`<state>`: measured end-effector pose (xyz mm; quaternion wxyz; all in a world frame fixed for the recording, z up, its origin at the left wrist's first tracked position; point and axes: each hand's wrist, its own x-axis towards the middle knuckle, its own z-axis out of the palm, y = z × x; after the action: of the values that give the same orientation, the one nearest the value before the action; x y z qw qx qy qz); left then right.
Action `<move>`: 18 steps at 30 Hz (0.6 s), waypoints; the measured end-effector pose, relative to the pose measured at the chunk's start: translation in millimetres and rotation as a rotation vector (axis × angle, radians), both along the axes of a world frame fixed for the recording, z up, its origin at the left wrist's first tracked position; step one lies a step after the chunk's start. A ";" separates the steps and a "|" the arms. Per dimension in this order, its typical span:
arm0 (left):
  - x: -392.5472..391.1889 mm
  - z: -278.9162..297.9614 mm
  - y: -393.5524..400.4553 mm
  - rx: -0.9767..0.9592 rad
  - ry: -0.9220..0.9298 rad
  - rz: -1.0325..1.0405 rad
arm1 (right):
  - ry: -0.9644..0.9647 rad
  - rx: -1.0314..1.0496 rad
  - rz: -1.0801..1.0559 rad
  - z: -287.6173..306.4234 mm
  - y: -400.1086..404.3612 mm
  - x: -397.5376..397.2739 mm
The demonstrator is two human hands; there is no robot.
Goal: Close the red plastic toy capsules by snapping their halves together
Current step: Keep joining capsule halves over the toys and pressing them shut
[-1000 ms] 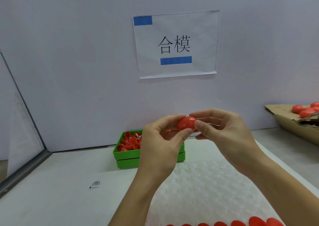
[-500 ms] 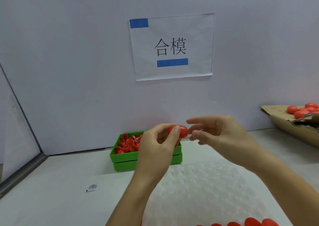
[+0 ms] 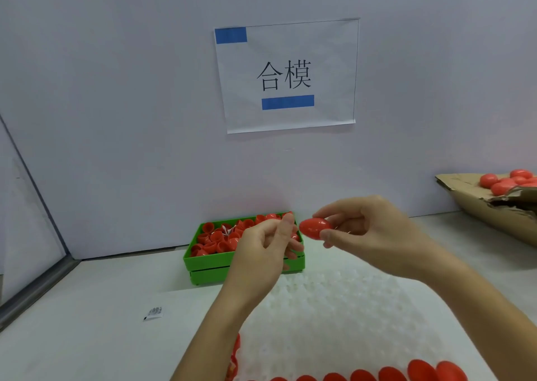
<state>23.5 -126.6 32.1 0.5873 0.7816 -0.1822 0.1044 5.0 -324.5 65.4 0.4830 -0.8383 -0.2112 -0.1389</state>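
Your right hand [image 3: 374,235] pinches a red capsule [image 3: 315,228] between thumb and fingertips, holding it up above the bubbled white mat [image 3: 334,308]. The capsule looks whole from here, but the seam faces away, so you cannot be sure the halves have snapped fully home. Your left hand [image 3: 261,252] hangs just beside it, fingers loosely curled and holding nothing that shows, the forefinger raised in front of the green bin [image 3: 247,267] of open red halves [image 3: 215,239].

What can go wrong: the grip is only at one end of a smooth, rounded shell, so a squeeze off-centre could squirt it out of your fingers onto the mat or the table [image 3: 87,322]. If the halves are only part-seated, setting it down with the finished ones would let it pop open later. The finished capsules [image 3: 386,373] lie in a row along the near edge, and a dropped capsule could knock them out of line.

What you cannot make out: the row at the bottom is cut off by the frame, so its count is unknown. Another lot of red capsules sits in the cardboard box [image 3: 494,206] at far right, also cut off. A small printed slip [image 3: 153,313] lies on the table to the left, too small to read. Part of the bin hides behind your left hand
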 end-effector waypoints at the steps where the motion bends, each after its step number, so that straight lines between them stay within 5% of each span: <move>1: 4.9 -7.4 5.2 0.112 -0.023 0.049 | 0.043 0.015 -0.017 -1.1 -3.7 2.4; 4: 16.7 -32.8 23.6 0.660 0.040 0.047 | 0.195 0.004 -0.063 -6.3 -14.9 10.0; 6: 22.2 -49.7 34.4 0.843 0.162 -0.013 | 0.302 0.052 -0.070 -10.9 -21.7 14.1; 12: 32.0 -65.9 41.9 0.793 0.198 -0.058 | 0.361 0.218 -0.162 -24.7 -44.2 29.5; 18: 32.1 -68.8 40.8 0.785 0.156 -0.071 | 0.366 0.727 -0.299 -20.8 -83.5 54.3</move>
<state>55.6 -85.8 -36.7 0.2593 0.9454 -0.1901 -0.0531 59.4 -408.0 44.6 0.7509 -0.6459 0.0642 -0.1219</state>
